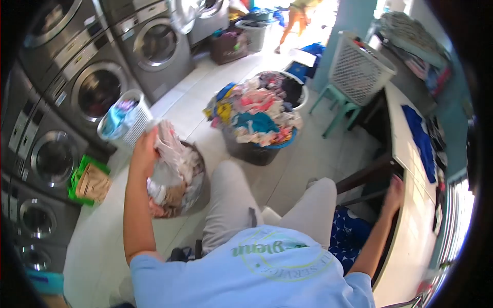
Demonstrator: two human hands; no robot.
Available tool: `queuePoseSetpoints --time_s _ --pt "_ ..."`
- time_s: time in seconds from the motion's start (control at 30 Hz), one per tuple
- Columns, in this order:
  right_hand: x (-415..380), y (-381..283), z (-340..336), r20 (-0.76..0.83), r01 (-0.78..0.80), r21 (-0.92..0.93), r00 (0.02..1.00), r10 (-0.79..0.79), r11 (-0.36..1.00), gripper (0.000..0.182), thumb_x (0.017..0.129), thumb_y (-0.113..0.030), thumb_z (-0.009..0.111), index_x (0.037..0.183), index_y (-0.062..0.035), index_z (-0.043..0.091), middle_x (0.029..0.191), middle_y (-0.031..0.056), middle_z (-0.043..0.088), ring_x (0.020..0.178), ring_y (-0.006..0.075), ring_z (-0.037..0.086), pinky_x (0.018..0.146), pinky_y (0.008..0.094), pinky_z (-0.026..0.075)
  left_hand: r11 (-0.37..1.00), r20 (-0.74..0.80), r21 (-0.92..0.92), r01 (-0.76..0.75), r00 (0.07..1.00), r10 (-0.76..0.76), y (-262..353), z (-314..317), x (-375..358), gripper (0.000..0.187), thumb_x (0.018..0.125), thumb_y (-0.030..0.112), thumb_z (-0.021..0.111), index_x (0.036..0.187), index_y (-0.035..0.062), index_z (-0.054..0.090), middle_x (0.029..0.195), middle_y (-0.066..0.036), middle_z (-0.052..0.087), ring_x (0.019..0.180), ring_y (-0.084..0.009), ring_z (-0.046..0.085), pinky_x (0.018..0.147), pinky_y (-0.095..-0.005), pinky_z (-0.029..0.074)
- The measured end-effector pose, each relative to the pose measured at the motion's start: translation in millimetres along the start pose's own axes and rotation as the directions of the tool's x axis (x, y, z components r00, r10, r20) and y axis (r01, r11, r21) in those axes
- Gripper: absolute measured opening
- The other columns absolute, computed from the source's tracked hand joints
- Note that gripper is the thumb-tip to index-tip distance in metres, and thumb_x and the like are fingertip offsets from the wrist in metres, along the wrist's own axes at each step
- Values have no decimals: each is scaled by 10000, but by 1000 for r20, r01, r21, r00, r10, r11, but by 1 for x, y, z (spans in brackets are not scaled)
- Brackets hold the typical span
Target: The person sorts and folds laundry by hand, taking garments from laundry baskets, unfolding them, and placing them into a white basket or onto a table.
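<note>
My left hand [146,146] grips a pale pink-white cloth [172,143], which hangs down over a round basket of laundry [197,190] on the floor beside my left knee. White, tan and reddish clothes fill that basket. My right hand [394,194] is at the near edge of the long table [411,226] on my right, its fingers blurred and partly hidden. Below that arm lies a dark blue cloth with white star shapes [349,233].
A dark tub heaped with clothes [251,151] stands ahead. Grey washing machines [154,43] line the left, with a white laundry basket [131,126] and green bag [84,179] before them. Another white basket [359,66] rests on a green stool [336,105]. A person [295,23] is by the doorway.
</note>
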State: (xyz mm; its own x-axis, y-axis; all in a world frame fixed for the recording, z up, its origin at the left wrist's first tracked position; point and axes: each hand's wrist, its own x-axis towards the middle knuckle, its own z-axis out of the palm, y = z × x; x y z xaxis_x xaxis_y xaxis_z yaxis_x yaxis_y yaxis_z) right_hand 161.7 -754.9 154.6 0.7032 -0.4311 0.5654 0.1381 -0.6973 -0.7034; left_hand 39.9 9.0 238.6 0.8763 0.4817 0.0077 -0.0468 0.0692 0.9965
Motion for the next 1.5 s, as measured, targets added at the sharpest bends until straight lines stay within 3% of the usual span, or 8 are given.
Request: queuePoseSetpoints --time_s 0.07,0.2,0.37,0.77,1.0,1.2,1.37,1.5 --pt "-50 -142 43 213 95 90 971 -112 991 196 852 13 571 1021 -41 654 966 54 640 939 156 588 829 293 467 988 170 153 -37 985 10 24 66 -23 418 946 355 471 1204 32 532 1042 -77 630 882 -173 634 674 -294 535" --pt "-111 -269 82 570 373 486 550 -611 790 467 666 54 702 1110 -55 607 1147 121 599 1083 311 565 947 361 441 1000 532 -20 -1 847 12 17 163 -59 409 955 305 508 1278 58 460 1065 -71 620 898 -152 631 682 -265 543" --pt "-161 -275 124 678 296 527 418 -604 797 264 775 -123 697 994 -37 576 982 163 596 924 362 578 774 403 471 975 759 -208 -73 617 208 -11 220 -83 532 922 169 570 1374 49 318 1237 -106 539 1089 -183 556 815 -318 521" --pt "-173 -235 106 693 96 560 491 -528 823 221 807 -84 639 1011 -6 607 971 151 581 937 342 568 801 393 453 991 769 -130 13 633 92 -91 245 -77 742 827 179 701 1399 36 251 1267 -117 482 1144 -208 497 964 -353 414" --pt "-165 -220 104 749 -418 437 660 -64 796 163 908 -165 584 949 -17 638 739 -9 590 629 87 511 562 263 429 963 819 85 257 532 -215 -92 250 -88 677 796 83 713 1378 69 368 1030 -56 603 939 -120 564 803 -260 458" --pt "-135 -200 74 856 -570 199 497 141 798 199 904 -231 614 913 -37 663 725 -52 601 598 41 495 553 227 426 970 713 -68 231 692 -115 -79 223 -54 443 810 -16 656 1220 90 528 867 9 615 760 -62 560 677 -204 453" --pt "-102 -196 36 896 -861 444 425 -126 249 313 870 -164 646 1148 -36 583 999 5 644 869 93 602 777 263 488 990 699 -50 133 713 -60 -65 222 -43 466 817 22 666 1245 105 502 972 -33 610 821 -77 563 715 -225 460" --pt "-93 -188 23 900 -747 428 403 -165 510 715 830 -70 658 1437 -62 279 1368 51 437 1239 151 423 1035 335 317 994 783 109 -19 618 -74 -74 228 -37 531 841 130 680 1317 107 445 1138 -73 557 857 -88 551 740 -253 469"
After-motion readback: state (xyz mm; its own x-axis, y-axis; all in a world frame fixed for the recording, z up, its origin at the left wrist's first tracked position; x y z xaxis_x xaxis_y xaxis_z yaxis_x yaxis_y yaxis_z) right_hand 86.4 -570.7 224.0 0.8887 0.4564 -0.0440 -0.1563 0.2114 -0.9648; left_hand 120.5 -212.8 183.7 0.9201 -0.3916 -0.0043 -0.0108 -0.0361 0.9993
